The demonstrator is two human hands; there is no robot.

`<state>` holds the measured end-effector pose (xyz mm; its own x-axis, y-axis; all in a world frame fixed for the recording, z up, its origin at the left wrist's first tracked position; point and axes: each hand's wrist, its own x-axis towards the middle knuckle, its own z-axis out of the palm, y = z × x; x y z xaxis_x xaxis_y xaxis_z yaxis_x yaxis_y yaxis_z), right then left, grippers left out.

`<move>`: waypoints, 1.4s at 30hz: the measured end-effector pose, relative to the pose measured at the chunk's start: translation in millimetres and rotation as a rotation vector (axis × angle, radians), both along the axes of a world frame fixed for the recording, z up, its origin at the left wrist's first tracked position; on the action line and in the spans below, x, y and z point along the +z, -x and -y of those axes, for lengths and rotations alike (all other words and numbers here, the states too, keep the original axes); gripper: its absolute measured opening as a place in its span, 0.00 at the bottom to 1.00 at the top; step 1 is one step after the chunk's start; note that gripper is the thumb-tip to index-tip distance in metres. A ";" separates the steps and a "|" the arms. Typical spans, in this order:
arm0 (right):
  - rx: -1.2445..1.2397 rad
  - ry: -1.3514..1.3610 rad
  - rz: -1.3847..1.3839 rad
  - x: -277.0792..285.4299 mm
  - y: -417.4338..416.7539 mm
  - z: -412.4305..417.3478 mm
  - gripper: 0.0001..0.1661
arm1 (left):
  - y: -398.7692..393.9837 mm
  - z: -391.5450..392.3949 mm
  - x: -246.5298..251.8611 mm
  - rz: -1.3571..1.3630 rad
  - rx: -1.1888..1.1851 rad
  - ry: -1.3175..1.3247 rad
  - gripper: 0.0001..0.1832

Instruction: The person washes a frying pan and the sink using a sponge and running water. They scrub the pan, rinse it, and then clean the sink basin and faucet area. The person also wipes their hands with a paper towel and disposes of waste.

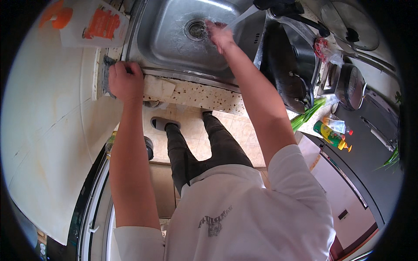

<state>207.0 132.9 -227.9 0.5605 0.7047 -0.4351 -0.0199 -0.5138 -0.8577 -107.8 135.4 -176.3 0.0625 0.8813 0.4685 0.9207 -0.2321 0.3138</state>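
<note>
Water pours from the black faucet (277, 7) onto my right hand (219, 35), low in the stainless steel sink basin (163, 36) beside the drain strainer (196, 30). Splashing water blurs its fingers, so whether it holds anything cannot be told. My left hand (125, 80) is curled at the sink's front left corner, near a dark grey cloth (107, 76); what lies under its fingers is hidden. A folded beige cloth (159, 87) lies on the speckled counter edge just right of it.
A large black wok (281, 68) stands tilted in the right basin. Farther right are green onions (307, 114), a yellow-green pump bottle (329, 133), a dark lidded pot (351, 86) and a glass lid (349, 26). A white plastic bag (78, 26) hangs at the left wall.
</note>
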 end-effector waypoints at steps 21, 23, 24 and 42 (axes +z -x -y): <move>0.152 0.175 -0.033 33.5 -2.5 71.0 0.38 | 3.8 3.1 3.7 -0.032 -0.001 0.165 0.10; 0.224 0.289 0.076 52.7 -6.3 85.2 0.43 | 10.9 3.9 1.1 -0.030 0.010 0.103 0.11; 0.206 0.214 0.061 60.5 -5.4 94.7 0.38 | 12.6 2.7 -2.4 -0.030 0.006 0.100 0.11; -0.116 -0.380 -0.266 128.9 -14.6 195.5 0.13 | -105.6 59.6 38.6 1.421 -0.129 1.105 0.13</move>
